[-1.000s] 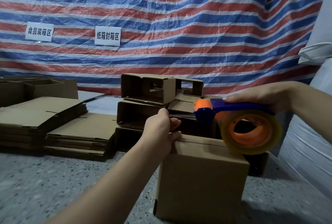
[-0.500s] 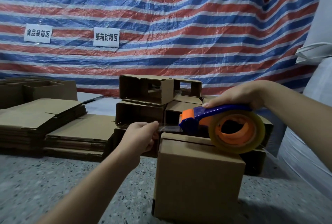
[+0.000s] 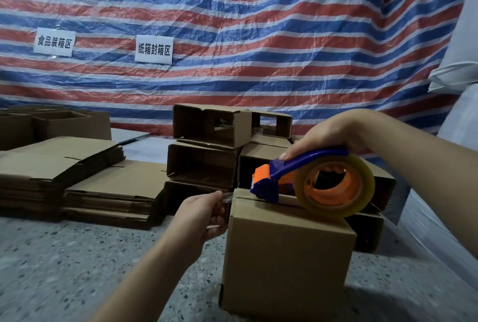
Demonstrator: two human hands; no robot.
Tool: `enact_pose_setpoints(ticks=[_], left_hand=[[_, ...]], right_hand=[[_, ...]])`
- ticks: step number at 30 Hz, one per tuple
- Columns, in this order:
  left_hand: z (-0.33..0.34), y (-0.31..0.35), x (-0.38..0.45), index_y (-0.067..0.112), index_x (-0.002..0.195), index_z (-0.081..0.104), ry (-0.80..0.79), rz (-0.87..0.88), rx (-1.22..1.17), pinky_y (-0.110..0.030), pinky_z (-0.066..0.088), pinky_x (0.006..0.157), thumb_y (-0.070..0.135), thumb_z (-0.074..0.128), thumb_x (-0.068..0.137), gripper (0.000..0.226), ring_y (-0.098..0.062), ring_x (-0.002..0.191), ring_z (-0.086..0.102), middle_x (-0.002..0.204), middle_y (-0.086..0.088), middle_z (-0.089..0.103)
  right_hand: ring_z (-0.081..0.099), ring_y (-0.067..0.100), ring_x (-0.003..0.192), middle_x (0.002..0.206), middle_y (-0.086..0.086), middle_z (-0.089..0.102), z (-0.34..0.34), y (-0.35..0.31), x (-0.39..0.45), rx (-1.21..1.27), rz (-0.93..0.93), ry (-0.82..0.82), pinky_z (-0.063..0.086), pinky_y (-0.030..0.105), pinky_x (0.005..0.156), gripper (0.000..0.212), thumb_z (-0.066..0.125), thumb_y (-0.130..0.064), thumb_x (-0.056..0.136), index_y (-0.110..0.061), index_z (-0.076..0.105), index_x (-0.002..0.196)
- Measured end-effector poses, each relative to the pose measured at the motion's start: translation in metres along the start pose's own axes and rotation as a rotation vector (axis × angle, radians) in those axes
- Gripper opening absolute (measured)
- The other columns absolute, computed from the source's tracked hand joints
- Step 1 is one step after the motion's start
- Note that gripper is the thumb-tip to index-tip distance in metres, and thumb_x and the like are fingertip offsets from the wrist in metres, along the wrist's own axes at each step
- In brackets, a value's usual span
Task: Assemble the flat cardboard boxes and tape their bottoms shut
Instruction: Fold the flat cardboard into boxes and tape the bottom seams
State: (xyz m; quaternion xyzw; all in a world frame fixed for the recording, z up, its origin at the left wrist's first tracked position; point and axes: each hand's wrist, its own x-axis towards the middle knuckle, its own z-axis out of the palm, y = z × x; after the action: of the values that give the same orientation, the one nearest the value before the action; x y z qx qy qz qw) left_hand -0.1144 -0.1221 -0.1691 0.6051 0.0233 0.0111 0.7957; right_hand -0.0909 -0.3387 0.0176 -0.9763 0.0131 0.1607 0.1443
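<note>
The clear tape end (image 3: 227, 196) is hard to make out: only a faint glossy strip shows between the left hand (image 3: 200, 214) and the top edge of the cardboard box (image 3: 287, 252). The box's far side and the lower part of its left face are hidden, and where the tape touches the cardboard under the tape dispenser (image 3: 314, 183) cannot be seen. The right hand (image 3: 328, 133) covers the back of the blue handle, and its fingers show only dimly through the roll's orange core. Both forearms are cut off by the frame.

The left hand reaches in from below, thumb and fingers pinching the tape end just beside the box's upper left corner. The right hand comes from the right, wrist bent down, fingers curled round the handle, with the dispenser's blue and orange nose resting on the seam between the top flaps.

The box stands on the speckled floor (image 3: 64, 270), in front of the stacked open boxes (image 3: 207, 146), with 2 piles of flat cartons (image 3: 77, 174) to its left.

Compared with 0.5 s ago, the dispenser has dropped from above the box onto its top, and the left hand has moved down and closer to the corner.
</note>
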Motion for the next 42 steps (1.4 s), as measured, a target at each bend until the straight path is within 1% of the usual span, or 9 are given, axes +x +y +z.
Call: enact_pose_setpoints(ticks=[12, 18, 20, 23, 25, 28, 31, 36, 42], left_hand=[[0.010, -0.031, 0.007, 0.018, 0.094, 0.072, 0.034, -0.123, 0.136, -0.038, 0.046, 0.075, 0.057, 0.058, 0.091, 0.042, -0.029, 0.086, 0.056, 0.096, -0.017, 0.064], [0.005, -0.031, 0.004, 0.014, 0.104, 0.059, 0.037, -0.128, 0.363, -0.026, 0.038, 0.058, 0.066, 0.042, 0.093, 0.056, -0.016, 0.069, 0.047, 0.083, -0.005, 0.056], [0.001, -0.035, -0.001, 0.012, 0.108, 0.056, 0.092, 0.022, 0.468, -0.027, 0.042, 0.062, 0.057, 0.042, 0.097, 0.049, -0.012, 0.074, 0.053, 0.089, 0.000, 0.059], [0.006, -0.023, -0.019, 0.033, 0.120, 0.053, 0.136, 0.350, 0.433, -0.025, 0.042, 0.081, 0.057, 0.034, 0.097, 0.039, 0.000, 0.102, 0.052, 0.116, 0.017, 0.056], [0.015, -0.015, -0.031, 0.045, 0.140, 0.040, 0.006, 0.406, 0.476, -0.028, 0.036, 0.098, 0.070, 0.032, 0.087, 0.059, 0.000, 0.122, 0.042, 0.128, 0.026, 0.044], [0.026, -0.018, -0.039, 0.046, 0.147, 0.031, -0.073, 0.459, 0.760, -0.040, 0.029, 0.117, 0.066, 0.042, 0.090, 0.061, -0.009, 0.144, 0.027, 0.155, 0.015, 0.032], [0.025, -0.018, -0.040, 0.044, 0.149, 0.028, -0.055, 0.547, 0.908, -0.041, 0.041, 0.111, 0.066, 0.039, 0.090, 0.064, -0.011, 0.137, 0.039, 0.151, 0.010, 0.041], [0.022, -0.014, -0.035, 0.042, 0.148, 0.031, -0.008, 0.643, 1.142, -0.024, 0.056, 0.076, 0.078, 0.021, 0.083, 0.075, 0.001, 0.086, 0.059, 0.099, 0.020, 0.059], [0.022, -0.019, -0.032, 0.042, 0.147, 0.033, 0.073, 0.680, 1.231, -0.025, 0.055, 0.075, 0.080, 0.011, 0.080, 0.080, 0.000, 0.089, 0.057, 0.110, 0.017, 0.062]], right_hand=[[0.075, 0.015, 0.064, 0.081, 0.004, 0.078, 0.002, -0.001, 0.006, 0.033, 0.010, -0.018, 0.056, 0.024, 0.051, 0.069, 0.076, -0.062, 0.057, -0.018, 0.065, 0.109], [0.075, 0.014, 0.065, 0.079, 0.002, 0.078, 0.003, -0.001, 0.007, 0.027, 0.000, -0.021, 0.055, 0.023, 0.051, 0.074, 0.076, -0.063, 0.056, -0.020, 0.063, 0.114], [0.075, 0.014, 0.066, 0.080, 0.002, 0.078, 0.003, -0.001, 0.007, 0.024, 0.001, -0.018, 0.056, 0.023, 0.052, 0.074, 0.076, -0.064, 0.057, -0.021, 0.063, 0.115], [0.075, 0.014, 0.064, 0.080, 0.003, 0.078, 0.003, 0.000, 0.007, 0.048, -0.008, -0.031, 0.055, 0.023, 0.050, 0.071, 0.078, -0.062, 0.058, -0.020, 0.064, 0.113], [0.075, 0.015, 0.066, 0.080, 0.003, 0.078, 0.003, 0.001, 0.008, 0.056, -0.001, -0.034, 0.055, 0.024, 0.050, 0.071, 0.077, -0.063, 0.059, -0.020, 0.063, 0.114], [0.076, 0.015, 0.069, 0.083, 0.003, 0.079, 0.003, 0.001, 0.010, 0.029, -0.005, -0.039, 0.057, 0.025, 0.052, 0.073, 0.076, -0.065, 0.058, -0.022, 0.061, 0.114], [0.076, 0.015, 0.067, 0.081, 0.003, 0.078, 0.002, 0.001, 0.010, 0.029, 0.000, -0.037, 0.056, 0.025, 0.050, 0.068, 0.076, -0.064, 0.062, -0.022, 0.061, 0.114], [0.075, 0.014, 0.066, 0.078, 0.002, 0.078, -0.007, 0.007, 0.009, -0.043, 0.009, -0.049, 0.056, 0.024, 0.051, 0.079, 0.072, -0.069, 0.058, -0.022, 0.062, 0.120], [0.076, 0.022, 0.086, 0.099, 0.010, 0.078, -0.030, 0.061, 0.002, -0.035, 0.061, -0.036, 0.059, 0.030, 0.068, 0.104, 0.084, -0.079, 0.037, -0.017, 0.065, 0.118]])
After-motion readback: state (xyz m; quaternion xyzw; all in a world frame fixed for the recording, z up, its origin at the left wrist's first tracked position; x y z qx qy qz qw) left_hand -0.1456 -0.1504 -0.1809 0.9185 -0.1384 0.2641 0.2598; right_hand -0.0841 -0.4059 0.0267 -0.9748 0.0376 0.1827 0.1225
